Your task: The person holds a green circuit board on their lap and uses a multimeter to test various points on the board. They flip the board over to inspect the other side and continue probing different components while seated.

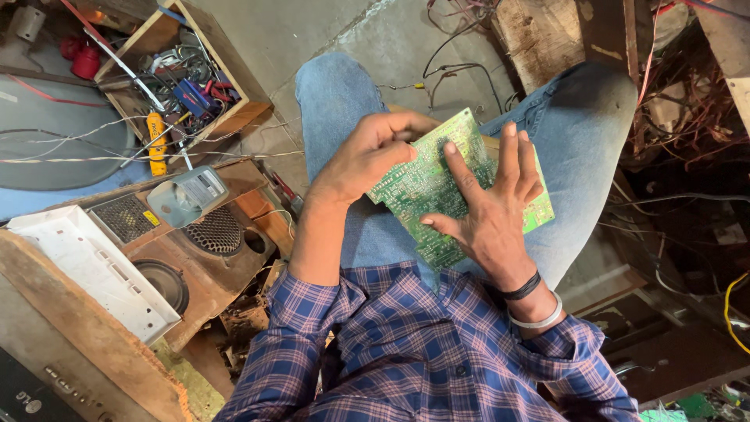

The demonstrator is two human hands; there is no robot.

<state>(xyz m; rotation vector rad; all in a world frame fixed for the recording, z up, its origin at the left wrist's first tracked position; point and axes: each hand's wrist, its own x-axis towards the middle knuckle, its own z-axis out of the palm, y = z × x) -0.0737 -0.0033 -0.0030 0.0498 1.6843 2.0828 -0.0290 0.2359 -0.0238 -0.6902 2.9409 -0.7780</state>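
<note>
**Head view: green circuit board held over the lap, both hands on it**

The head camera looks down at a green circuit board (437,187) resting above the person's knees, solder side up. The left hand (367,156) pinches the board's upper left edge between thumb and curled fingers, a narrow grip closed on the board. The right hand (492,207) lies spread flat across its face, fingers wide, pressing rather than clasping.

To handle it well, I judge the hold belongs on the edges, since the solder points are sharp and the board could flex under a flat palm.

Room is tight: a wooden speaker cabinet (195,250) and a white plastic panel (94,270) crowd the left, loose wires (687,109) the right. The concrete floor (344,31) ahead of the knees offers the most open space.
</note>
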